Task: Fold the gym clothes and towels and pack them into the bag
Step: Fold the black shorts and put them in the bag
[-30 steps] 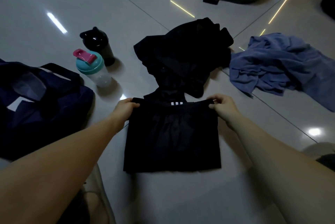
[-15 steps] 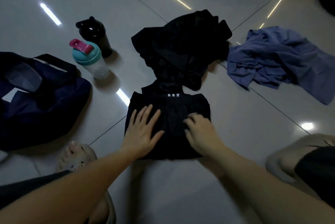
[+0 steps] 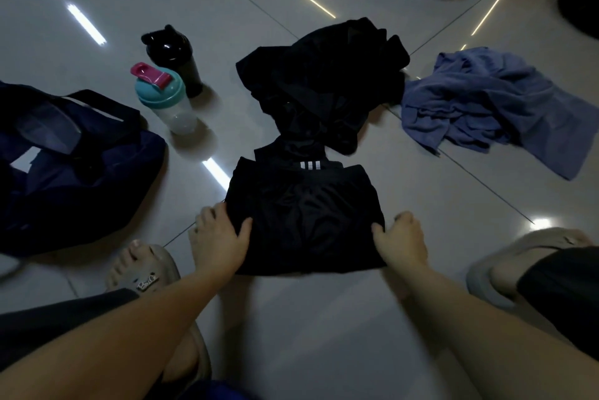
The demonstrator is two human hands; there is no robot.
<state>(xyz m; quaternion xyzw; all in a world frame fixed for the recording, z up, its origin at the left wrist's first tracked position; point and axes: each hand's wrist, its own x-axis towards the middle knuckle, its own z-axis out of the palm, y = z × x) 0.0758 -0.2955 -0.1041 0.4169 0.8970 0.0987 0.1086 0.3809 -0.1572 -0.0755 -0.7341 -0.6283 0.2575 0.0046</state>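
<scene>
Folded black white-striped garment [image 3: 304,215], gripped by left hand [image 3: 217,239], right hand [image 3: 402,241].

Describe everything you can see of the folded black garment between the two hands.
The black garment is thin, faintly shiny fabric, folded into a rough rectangle and lying flat on the pale tiled floor. Three small white stripes mark its far edge, which meets a heap of black clothes. The left hand and the right hand grip its side edges.

Two bottles [image 3: 168,98], one bag [image 3: 81,166], one towel [image 3: 486,101], one folded garment [image 3: 304,215], one clothes heap [image 3: 324,85], two sandals [image 3: 142,266].
</scene>
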